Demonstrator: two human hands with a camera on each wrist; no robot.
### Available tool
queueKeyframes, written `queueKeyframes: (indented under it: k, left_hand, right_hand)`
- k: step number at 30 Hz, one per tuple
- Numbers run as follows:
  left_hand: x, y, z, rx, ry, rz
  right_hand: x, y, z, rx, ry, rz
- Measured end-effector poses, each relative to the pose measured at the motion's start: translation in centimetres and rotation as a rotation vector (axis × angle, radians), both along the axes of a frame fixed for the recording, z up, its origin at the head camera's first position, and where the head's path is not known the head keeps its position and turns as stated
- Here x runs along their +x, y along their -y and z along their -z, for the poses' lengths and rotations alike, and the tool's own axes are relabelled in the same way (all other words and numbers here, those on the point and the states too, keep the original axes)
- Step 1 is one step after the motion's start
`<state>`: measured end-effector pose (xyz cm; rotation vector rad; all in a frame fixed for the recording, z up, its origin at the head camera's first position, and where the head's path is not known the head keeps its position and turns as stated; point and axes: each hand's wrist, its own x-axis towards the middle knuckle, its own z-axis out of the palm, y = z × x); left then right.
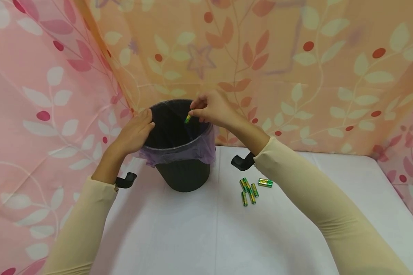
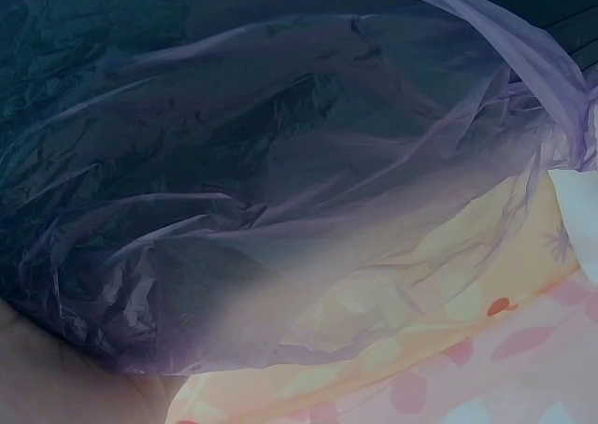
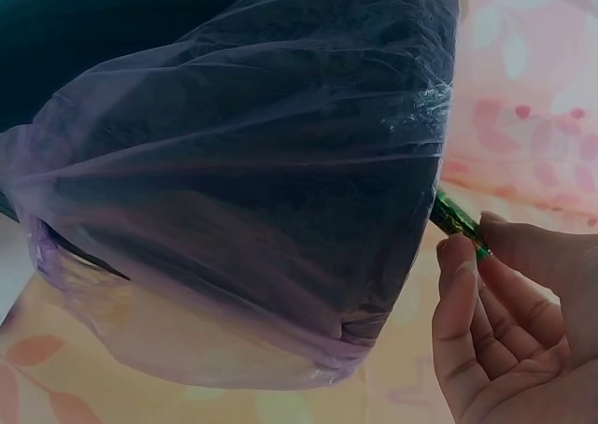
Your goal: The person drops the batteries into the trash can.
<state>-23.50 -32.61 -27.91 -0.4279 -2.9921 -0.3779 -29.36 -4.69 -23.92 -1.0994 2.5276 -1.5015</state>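
Observation:
A black trash bin [image 1: 184, 175] stands on the table, lined with a thin purple plastic bag [image 1: 199, 149] folded down over its rim. My left hand [image 1: 134, 131] rests against the left side of the rim, palm outside, thumb and fingertips at the edge. Over the right part of the opening, my right hand [image 1: 215, 109] pinches a green and yellow battery [image 1: 187, 118] between thumb and fingers, one end tilted down into the bin. From the right wrist, the same battery [image 3: 456, 223] is partly hidden behind the bag-covered rim.
Several loose green and yellow batteries [image 1: 250, 191] lie on the white-covered table [image 1: 179, 229], right of the bin. Two more batteries [image 1: 265, 182] lie side by side near my right sleeve. Floral cloth [image 1: 278, 68] hangs behind the table and at both sides.

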Motion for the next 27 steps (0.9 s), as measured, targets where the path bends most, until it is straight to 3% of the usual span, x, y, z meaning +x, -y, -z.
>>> queueKeyframes:
  k: [9,19,27]
  left_hand:
    - [0.0,0.2,0.1,-0.007,-0.004,0.003]
    - [0.1,0.1,-0.1,0.020,0.017,0.002]
    - [0.1,0.1,0.0,0.033,0.002,0.008]
  right_hand:
    - [0.1,0.5,-0.2,0.050,0.012,-0.005]
    - [0.6,-1.3,-0.1,0.079,-0.033,0.016]
    - [1.8,-3.3,0.3,0.023,-0.061,-0.002]
